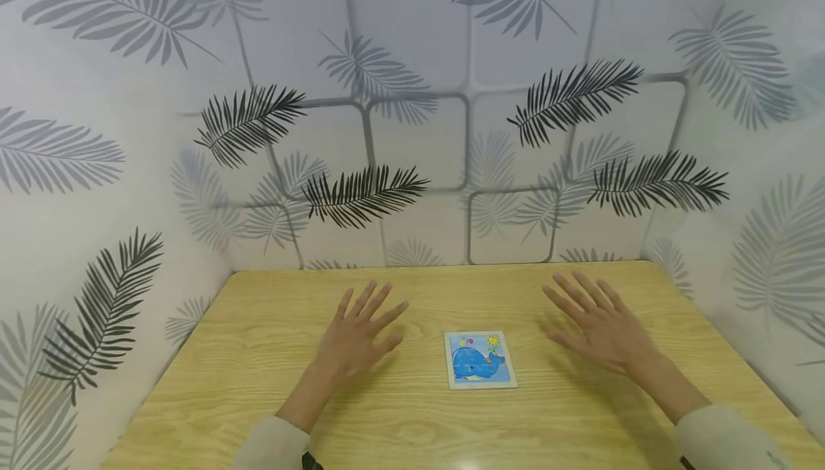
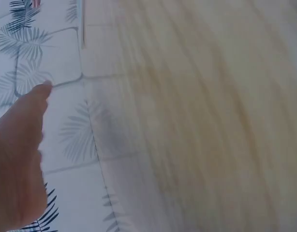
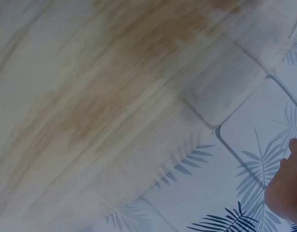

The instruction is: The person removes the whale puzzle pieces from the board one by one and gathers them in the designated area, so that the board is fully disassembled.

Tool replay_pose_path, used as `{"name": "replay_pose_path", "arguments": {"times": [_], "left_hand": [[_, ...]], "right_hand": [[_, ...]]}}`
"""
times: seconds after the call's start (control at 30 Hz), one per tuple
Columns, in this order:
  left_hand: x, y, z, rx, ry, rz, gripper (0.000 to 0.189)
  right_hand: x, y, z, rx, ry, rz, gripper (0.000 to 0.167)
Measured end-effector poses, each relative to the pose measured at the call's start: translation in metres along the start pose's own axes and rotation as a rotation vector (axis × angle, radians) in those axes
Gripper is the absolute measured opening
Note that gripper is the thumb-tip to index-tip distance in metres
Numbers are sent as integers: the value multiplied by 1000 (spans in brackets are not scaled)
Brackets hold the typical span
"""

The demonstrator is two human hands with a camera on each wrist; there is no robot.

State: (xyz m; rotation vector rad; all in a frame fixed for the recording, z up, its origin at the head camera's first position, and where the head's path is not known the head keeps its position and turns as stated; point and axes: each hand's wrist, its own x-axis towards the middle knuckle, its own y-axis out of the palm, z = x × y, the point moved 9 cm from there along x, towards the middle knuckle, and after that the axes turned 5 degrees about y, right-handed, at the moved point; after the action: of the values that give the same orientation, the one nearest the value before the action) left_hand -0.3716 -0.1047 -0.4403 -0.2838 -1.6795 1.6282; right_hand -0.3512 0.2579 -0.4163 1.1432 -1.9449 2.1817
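A square picture puzzle with a blue whale, a yellow sun and a pale border lies flat on the wooden table, between the two hands. To its left is my left hand, fingers spread and holding nothing. My right hand is on the other side, its fingers likewise spread and nothing in them. In the left wrist view the left hand shows at the left edge. Only part of the right hand enters the right wrist view, at the right edge.
The wooden table has light yellow grain and reaches back to a wall papered with leaf and rounded-square patterns. Papered walls also stand close along its left and right sides.
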Motion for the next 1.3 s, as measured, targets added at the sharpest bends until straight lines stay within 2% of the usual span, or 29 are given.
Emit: {"name": "replay_pose_path", "arguments": {"times": [0.13,0.2,0.27,0.33,0.43,0.6,0.7,0.87,1.1,1.3], "left_hand": [[4,17,-20,-303,52,114,50],[9,23,-32,-444,58,173,47],[15,27,-45,-534,59,225,45],[21,32,-59,-572,63,273,46],[27,39,-79,-562,74,346,51],[29,42,-100,-385,60,432,55],[30,40,-101,-322,53,444,57],[30,38,-99,-351,50,439,58],[25,39,-91,-371,34,437,58],[26,43,-95,-380,49,438,59]], "right_hand": [[8,14,6,245,66,108,75],[13,21,13,365,81,140,74],[20,26,21,452,89,165,69],[27,31,28,525,99,186,60],[40,40,40,637,110,241,44],[62,58,70,737,63,337,27],[68,71,90,753,21,405,26],[74,85,111,718,-28,483,24],[83,91,117,675,-22,524,28],[84,96,116,628,-13,539,25]]}}
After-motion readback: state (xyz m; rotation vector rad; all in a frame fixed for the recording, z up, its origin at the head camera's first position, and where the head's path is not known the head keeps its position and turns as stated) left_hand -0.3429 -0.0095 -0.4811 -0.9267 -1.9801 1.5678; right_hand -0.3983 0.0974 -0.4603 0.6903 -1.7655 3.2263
